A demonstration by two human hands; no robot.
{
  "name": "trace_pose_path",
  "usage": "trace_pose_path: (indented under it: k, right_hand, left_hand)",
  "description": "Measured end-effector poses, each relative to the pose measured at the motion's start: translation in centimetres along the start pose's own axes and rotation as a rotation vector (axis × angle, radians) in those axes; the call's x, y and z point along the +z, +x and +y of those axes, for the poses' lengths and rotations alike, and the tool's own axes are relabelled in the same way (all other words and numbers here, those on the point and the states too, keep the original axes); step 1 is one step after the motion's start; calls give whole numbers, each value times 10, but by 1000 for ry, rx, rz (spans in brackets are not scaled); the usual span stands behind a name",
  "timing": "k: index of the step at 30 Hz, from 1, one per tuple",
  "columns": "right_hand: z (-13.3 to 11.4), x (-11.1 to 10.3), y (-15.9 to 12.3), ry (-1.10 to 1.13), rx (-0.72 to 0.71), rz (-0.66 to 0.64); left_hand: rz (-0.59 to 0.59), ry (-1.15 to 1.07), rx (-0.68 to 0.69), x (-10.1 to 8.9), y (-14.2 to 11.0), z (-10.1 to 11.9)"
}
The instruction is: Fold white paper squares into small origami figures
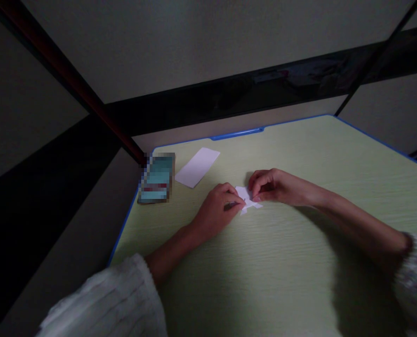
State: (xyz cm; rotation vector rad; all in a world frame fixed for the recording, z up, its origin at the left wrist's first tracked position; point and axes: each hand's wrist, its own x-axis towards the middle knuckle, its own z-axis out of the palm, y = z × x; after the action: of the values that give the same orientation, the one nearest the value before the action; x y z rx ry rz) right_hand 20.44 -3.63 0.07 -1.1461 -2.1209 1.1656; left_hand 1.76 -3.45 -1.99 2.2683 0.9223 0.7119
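Note:
A small folded piece of white paper lies on the table between my hands, with narrow points sticking out toward me. My left hand pinches its left side, thumb and fingertips together at the edge. From the right, my right hand closes its thumb and fingers on the paper's other side. The fingertips cover part of the paper, so its full shape is hidden.
A white rectangular sheet of paper lies at the back left of the pale wood-grain table. Left of it is a flat, pixelated rectangular object. A blue strip sits at the far edge, before a panelled wall.

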Motion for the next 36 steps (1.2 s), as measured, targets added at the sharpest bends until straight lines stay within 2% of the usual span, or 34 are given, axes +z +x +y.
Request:
trace_pose_path:
  k: [11, 20, 33, 36]
  right_hand:
    - [1, 1, 1, -53, -10, 14]
    - [-1, 2, -1, -129, -24, 27]
    - [-1, 2, -1, -102, -16, 2]
    - [-1, 2, -2, -97, -12, 5]
  left_hand:
    - [-5, 18, 14, -1, 0, 0]
    - [-215, 204, 271, -14, -4, -1]
    - [-325, 570, 336, -15, -9, 12]
    - [-338, 562, 329, -17, -11, 12]
